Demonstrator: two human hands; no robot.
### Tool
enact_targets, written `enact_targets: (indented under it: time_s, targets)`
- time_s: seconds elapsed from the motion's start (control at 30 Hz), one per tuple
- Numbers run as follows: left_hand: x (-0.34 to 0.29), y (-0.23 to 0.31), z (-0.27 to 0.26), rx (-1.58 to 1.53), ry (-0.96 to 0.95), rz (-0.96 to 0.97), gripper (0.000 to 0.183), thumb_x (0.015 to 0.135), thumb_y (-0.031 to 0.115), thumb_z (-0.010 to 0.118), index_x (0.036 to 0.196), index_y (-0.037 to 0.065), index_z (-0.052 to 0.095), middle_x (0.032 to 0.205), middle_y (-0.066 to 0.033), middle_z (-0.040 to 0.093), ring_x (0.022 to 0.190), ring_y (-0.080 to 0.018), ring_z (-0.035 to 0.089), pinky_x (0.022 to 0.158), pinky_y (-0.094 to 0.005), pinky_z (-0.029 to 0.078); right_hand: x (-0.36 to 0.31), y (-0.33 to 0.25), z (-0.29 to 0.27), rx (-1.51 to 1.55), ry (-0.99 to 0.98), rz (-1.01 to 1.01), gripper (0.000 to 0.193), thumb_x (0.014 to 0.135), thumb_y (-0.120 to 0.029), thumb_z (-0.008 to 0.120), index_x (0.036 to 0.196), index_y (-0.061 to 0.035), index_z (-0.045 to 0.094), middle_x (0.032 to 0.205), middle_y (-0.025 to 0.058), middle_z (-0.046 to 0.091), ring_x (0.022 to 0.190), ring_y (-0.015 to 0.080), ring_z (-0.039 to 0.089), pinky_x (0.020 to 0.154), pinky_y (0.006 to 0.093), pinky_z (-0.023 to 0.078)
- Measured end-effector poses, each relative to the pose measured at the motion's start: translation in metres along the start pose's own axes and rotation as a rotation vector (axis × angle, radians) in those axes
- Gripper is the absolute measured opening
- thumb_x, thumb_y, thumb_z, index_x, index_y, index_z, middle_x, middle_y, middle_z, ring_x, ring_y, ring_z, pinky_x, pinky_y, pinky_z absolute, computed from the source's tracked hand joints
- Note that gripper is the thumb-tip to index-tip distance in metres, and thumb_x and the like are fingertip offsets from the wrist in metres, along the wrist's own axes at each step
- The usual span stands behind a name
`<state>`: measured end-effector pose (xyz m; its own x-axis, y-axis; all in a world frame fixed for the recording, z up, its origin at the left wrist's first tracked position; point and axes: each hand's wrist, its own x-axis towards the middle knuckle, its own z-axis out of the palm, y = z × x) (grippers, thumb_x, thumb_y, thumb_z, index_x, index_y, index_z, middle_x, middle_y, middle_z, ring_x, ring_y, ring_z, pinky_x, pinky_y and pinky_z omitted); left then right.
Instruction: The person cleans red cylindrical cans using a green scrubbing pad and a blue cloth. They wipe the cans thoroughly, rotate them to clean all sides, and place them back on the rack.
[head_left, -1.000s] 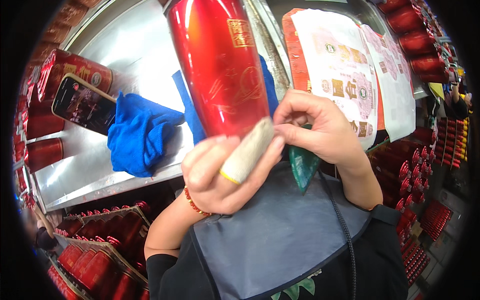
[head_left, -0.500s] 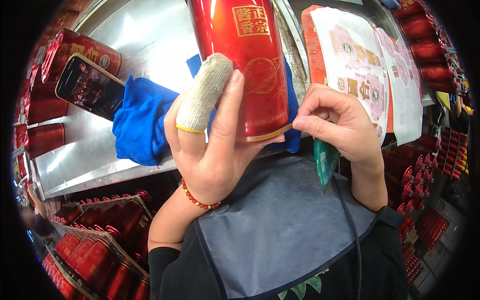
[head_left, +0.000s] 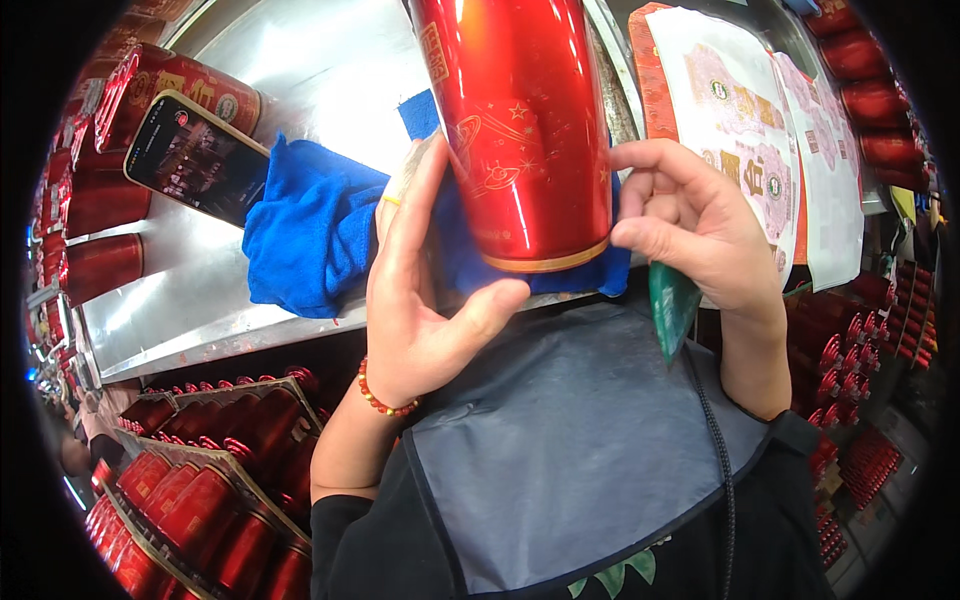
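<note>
1. Stainless-steel workbench, scuffed and glaring under the lights, fills the upper left of the frame, and over its front edge at upper centre a glossy red canister is held upright
2. Left hand cups the canister's smooth, cylindrical side, fingers laid flat and close together, thumb hooked under the gold-banded base; a thin band shows on one finger and a red bead bracelet at the wrist
3. Right hand pinches at the canister's lower right edge with thumb and fingertips, while a green pointed tool juts down from the palm
4. Judging from the grip, a check or smoothing of the wall near the base seems in hand; the next move likely calls for turning the canister while the left hand steadies it
5. Behind lie a rumpled blue cloth, a dark phone, pale printed label sheets at upper right, and rows of red canisters at lower left
</note>
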<state>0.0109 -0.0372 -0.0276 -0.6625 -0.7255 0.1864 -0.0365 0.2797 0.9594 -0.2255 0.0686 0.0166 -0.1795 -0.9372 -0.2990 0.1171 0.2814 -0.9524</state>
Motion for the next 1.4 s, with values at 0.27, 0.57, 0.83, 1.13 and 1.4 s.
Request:
enact_targets:
  time_s: [0.27,0.57,0.83,1.13,1.4]
  targets:
    - [0.001,0.019,0.014,-0.235,0.089,-0.246,0.093,0.084,0.009,0.081,0.159,-0.006,0.027,0.155,-0.016,0.037,0.147,-0.0274,0.037,0.122,-0.0396,0.029,0.002,-0.011,0.002,-0.006,-0.083,0.102,0.054,0.09,-0.001,0.076,0.138,0.0045,0.052,0.094,0.0018,0.059,0.076,0.0021,0.059,0.069,0.0157,0.044]
    - [0.005,0.026,0.015,-0.228,0.08,-0.286,0.094,0.084,0.011,0.081,0.159,-0.004,0.027,0.157,-0.015,0.037,0.147,-0.0272,0.038,0.121,-0.04,0.031,0.003,-0.004,0.002,0.007,-0.09,0.076,0.052,0.089,-0.005,0.079,0.134,0.0033,0.053,0.093,-0.0005,0.059,0.076,0.0013,0.06,0.068,0.0149,0.044]
    - [-0.014,0.008,0.003,0.327,0.145,0.313,0.066,0.089,0.03,0.079,0.139,-0.004,0.053,0.14,-0.0217,0.055,0.129,-0.036,0.054,0.11,-0.0449,0.043,0.005,-0.003,0.0,0.017,-0.091,0.08,0.052,0.089,-0.006,0.08,0.133,0.0015,0.054,0.092,-0.0013,0.057,0.073,-0.0002,0.059,0.066,0.0139,0.044]
    - [-0.01,0.029,0.005,0.696,0.002,0.653,0.034,0.069,0.009,0.082,0.103,0.015,0.081,0.113,-0.0064,0.073,0.107,-0.0237,0.062,0.082,-0.0337,0.058,0.003,-0.003,0.001,0.043,-0.101,0.067,0.053,0.088,-0.006,0.08,0.133,0.0013,0.053,0.092,-0.0007,0.057,0.07,-0.0006,0.058,0.063,0.0146,0.043]
    - [-0.002,0.019,0.013,0.625,0.038,0.796,0.028,0.075,0.011,0.081,0.102,0.008,0.08,0.113,-0.0107,0.073,0.1,-0.0236,0.064,0.079,-0.0323,0.058,0.027,-0.021,-0.033,-0.279,-0.079,-0.047,0.042,0.093,-0.015,0.076,0.13,0.0002,0.064,0.09,0.0008,0.068,0.074,0.0032,0.063,0.069,0.0162,0.048]
